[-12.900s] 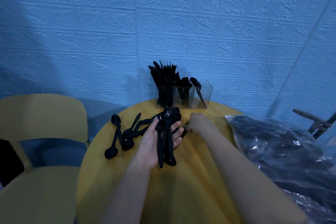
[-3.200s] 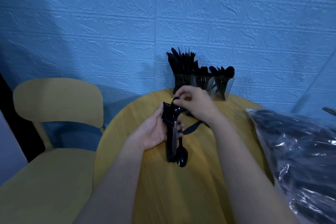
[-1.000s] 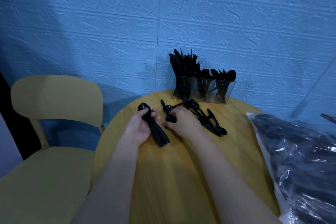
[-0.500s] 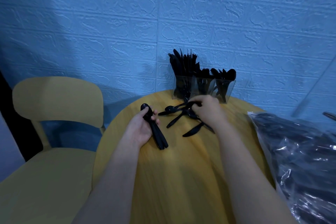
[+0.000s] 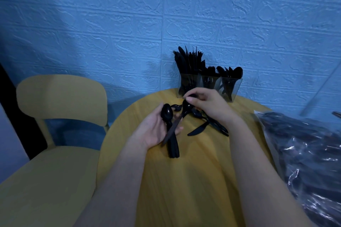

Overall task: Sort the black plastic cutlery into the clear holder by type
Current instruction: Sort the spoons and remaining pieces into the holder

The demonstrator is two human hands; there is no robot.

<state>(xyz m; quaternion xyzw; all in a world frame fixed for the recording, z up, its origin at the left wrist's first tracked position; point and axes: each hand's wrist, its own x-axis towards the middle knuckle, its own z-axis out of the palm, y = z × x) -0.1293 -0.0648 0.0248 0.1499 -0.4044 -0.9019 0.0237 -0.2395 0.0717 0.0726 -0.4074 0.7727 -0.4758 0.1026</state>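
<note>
The round wooden surface (image 5: 193, 180) carries a clear holder (image 5: 208, 86) at its far edge and loose cutlery (image 5: 208, 125) in front.

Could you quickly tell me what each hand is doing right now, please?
Left hand: holding a bundle of black spoons.
Right hand: fingers pinching one black spoon by its bowl.
</note>
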